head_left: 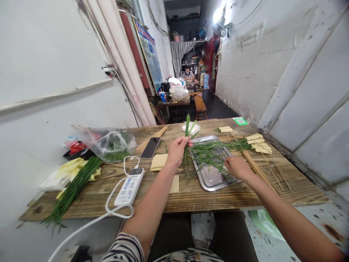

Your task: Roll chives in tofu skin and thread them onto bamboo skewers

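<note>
Clock centred on the metal tray (pixel 208 182). Gathering step seemingly in hand: a small upright bunch of green stems (pixel 187 126) is pinched between thumb and fingers of the left hand (pixel 177 150), 10 o'clock. Loose stems (pixel 207 154) are strewn across the tray, mostly toward 12. Right hand (pixel 237 166) is placed at 3, fingers seemingly curled; grip can't be told. Next move: stem ends to be evened, light pinch needed. Beige sheets (pixel 158 162) are stacked at 9.
</note>
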{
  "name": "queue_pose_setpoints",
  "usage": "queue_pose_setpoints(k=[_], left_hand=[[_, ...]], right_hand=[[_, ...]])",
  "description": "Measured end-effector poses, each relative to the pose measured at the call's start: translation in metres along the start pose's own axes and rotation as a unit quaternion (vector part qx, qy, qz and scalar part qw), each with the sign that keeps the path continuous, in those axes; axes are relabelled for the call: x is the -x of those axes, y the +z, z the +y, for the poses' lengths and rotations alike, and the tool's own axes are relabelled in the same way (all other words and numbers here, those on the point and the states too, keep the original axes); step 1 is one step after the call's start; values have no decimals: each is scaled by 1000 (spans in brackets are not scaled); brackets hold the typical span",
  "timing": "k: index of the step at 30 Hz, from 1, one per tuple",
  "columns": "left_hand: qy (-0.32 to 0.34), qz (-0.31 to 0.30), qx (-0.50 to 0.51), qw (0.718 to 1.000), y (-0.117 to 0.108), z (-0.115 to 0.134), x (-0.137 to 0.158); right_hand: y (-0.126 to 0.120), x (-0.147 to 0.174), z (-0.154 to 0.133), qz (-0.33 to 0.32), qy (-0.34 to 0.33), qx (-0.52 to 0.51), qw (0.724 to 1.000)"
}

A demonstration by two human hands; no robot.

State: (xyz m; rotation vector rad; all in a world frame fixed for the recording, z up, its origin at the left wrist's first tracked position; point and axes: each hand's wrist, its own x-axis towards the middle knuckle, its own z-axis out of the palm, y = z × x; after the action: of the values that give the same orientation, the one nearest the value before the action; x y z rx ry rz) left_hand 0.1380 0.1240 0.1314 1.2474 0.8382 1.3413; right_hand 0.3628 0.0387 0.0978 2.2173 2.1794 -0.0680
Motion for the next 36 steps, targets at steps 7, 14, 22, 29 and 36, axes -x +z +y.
queue_pose_setpoints(k=[7,14,22,29,36], left_hand=[[49,-36,-109,992,4,20,15],[92,-185,-259,944,39,2,47],[-38,-154,-113,981,48,-7,53],[-93,-142,-32,985,56,-9,58],[-96,-126,-41,987,57,-11,63]], right_hand=[[-29,17,8,64,-127,19,990],[-50,21,-6,217,-111,-259,935],[-45,25,-4,119,-8,-651,750],[-38,21,-17,50,76,-857,508],[-28,30,-40,-3,53,-895,443]])
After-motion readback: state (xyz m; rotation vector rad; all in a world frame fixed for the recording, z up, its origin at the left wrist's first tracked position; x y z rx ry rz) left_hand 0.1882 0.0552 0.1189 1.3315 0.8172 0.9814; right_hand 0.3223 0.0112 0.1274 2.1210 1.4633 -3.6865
